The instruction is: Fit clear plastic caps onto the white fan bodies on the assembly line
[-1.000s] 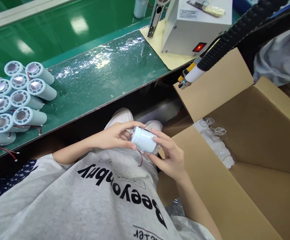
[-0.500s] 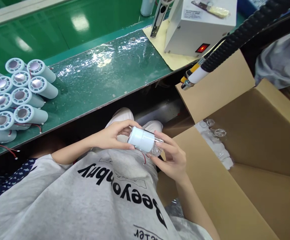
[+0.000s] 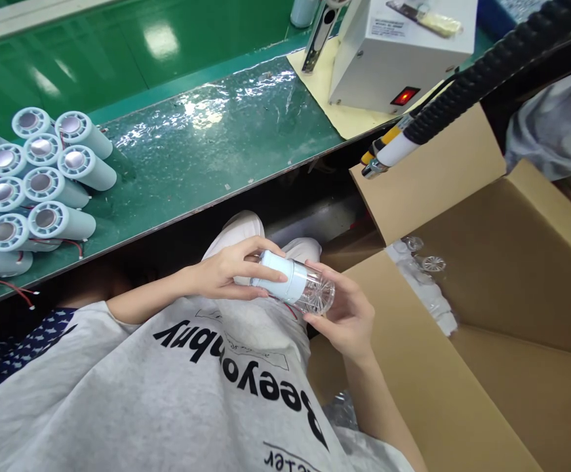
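Note:
A pale blue plastic cylinder (image 3: 292, 283) with a clear, ribbed end piece (image 3: 319, 295) is held between my two hands above my lap. My left hand (image 3: 223, 267) wraps round the blue end, its fingers lying along the side. At the clear end, my right hand (image 3: 350, 311) grips with thumb and fingers on opposite sides. The cylinder lies tilted, its clear end toward the right. A thin red wire (image 3: 290, 309) shows beneath it. Whether the clear piece is fully seated on the blue part, I cannot tell.
Several similar blue cylinders (image 3: 49, 219) with wires stand on the green bench (image 3: 181, 151) at left. A grey box with a lit red switch (image 3: 406, 96) sits at back right. A black hose (image 3: 462, 92) hangs over an open carton (image 3: 413, 367) holding clear pieces (image 3: 433, 263).
My left fingers have moved further over the blue part. My right hand has shifted slightly right, and more of the clear end piece shows. The camera view has shifted a little.

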{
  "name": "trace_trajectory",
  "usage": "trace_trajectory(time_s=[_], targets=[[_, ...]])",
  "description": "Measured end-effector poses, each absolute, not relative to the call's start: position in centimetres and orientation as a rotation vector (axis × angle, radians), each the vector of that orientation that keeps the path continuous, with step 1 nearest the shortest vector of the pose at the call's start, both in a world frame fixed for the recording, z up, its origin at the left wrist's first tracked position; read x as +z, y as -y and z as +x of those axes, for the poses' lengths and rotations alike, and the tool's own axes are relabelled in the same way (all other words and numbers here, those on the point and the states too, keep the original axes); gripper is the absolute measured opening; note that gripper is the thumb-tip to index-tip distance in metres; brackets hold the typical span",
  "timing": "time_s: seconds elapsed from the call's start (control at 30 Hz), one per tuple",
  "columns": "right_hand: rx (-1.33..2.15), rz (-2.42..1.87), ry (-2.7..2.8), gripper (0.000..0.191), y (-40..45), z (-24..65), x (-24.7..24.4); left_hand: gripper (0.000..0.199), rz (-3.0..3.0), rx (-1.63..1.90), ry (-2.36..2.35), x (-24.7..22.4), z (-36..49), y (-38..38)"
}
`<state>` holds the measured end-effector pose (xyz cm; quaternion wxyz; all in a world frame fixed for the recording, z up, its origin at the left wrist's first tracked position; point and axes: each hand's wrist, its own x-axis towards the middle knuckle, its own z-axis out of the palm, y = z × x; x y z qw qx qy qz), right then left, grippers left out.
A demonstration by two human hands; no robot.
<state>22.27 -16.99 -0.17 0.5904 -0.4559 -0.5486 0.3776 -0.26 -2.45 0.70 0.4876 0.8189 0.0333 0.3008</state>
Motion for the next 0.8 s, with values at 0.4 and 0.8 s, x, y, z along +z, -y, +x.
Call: trace_trajectory(time_s=[0.4, 0.8], targets=[[0.920, -0.995, 1.230, 0.060, 16.89, 22.13, -0.14, 0.030, 2.033, 0.839, -0.080, 0.72, -0.04, 3.36], [0.934, -0.988, 1.250, 0.060, 16.99, 22.24, -0.26, 0.031, 2.032, 0.884, 0.031, -0.15, -0.24, 3.53]])
